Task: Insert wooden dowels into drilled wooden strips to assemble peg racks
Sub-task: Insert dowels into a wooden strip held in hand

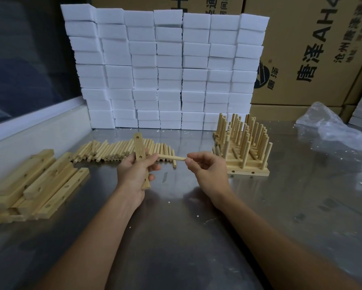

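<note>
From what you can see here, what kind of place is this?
Probably a small workshop or packing room. Stacked white foam blocks and printed cardboard cartons stand behind a metal worktable that holds loose dowels, drilled strips and finished peg racks.

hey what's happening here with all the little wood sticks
A person is putting together peg racks on a metal table. The left hand grips a drilled wooden strip held roughly upright, while the right hand pinches a dowel lying sideways, its tip at the strip's middle hole. Loose dowels lie in a row behind the hands, blank strips are piled at the left, and finished racks are stacked at the right.
</note>
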Available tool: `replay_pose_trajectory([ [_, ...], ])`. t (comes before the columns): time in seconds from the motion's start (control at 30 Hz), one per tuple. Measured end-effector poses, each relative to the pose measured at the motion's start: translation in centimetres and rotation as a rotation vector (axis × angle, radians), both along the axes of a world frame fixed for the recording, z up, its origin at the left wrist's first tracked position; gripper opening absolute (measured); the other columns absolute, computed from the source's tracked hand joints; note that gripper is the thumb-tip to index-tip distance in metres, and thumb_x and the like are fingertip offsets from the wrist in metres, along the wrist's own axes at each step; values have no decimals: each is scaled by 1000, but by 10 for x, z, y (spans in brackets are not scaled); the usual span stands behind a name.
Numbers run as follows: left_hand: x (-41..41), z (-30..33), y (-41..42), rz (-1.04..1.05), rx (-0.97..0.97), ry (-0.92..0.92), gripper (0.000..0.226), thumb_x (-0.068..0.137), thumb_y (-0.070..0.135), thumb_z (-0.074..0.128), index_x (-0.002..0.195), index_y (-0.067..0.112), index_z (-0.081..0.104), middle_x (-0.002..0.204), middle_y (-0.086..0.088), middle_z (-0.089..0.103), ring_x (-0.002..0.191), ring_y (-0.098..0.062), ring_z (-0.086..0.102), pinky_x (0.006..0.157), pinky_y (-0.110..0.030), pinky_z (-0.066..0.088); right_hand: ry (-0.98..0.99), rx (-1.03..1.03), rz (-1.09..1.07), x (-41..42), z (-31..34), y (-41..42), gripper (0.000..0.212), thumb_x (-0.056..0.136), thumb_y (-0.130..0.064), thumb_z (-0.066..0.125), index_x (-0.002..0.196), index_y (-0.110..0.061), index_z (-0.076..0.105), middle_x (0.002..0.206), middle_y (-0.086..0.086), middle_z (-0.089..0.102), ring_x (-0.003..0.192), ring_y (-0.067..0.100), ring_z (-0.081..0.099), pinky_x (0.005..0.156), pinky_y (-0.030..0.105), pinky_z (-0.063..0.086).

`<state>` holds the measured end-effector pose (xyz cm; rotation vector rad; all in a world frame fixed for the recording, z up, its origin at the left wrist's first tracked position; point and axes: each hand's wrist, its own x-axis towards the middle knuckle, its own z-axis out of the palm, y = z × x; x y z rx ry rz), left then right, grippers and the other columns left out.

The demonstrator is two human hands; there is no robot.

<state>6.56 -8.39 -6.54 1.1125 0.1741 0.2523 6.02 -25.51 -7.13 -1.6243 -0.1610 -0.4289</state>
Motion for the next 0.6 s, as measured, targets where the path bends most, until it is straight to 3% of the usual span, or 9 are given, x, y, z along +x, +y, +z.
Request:
replay_pose_trajectory([
  [0.13,-2,0,-2,5,102,-22,21,81,-1,74,96,13,70,74,-5,70,49,-11,59,37,-20,36,-127,-288,-34,-5,0,1,13,86,-22,76,97,-16,73,75,-9,69,68,4,63,66,22,53],
  [0.23,-6,2,-7,-51,203,-50,22,80,0,76,94,17,72,70,-1,71,49,-12,57,38,-21,37,-245,-544,-49,-10,2,5,22,88,-31,74,106,-19,73,82,-8,70,70,8,64,69,30,55],
  [0.33,-11,3,-14,-108,280,-84,19,82,4,77,93,19,72,71,-3,71,49,-14,56,38,-22,37,-378,-682,-63,-11,2,9,20,93,-24,67,110,-15,73,88,-2,70,69,10,61,69,31,54],
  [0.5,-15,8,-17,-153,343,-101,11,94,27,67,95,17,73,88,-1,75,53,-19,56,42,-24,38,-377,-608,-117,-9,2,9,19,97,-14,57,112,-11,68,97,1,67,81,9,57,73,28,50],
  [0.6,-16,9,-18,-156,380,-112,14,98,28,59,104,28,71,79,2,72,51,-19,51,43,-23,37,-371,-509,-170,-8,3,8,20,98,-15,54,115,-13,65,97,-7,62,84,7,56,72,27,49],
])
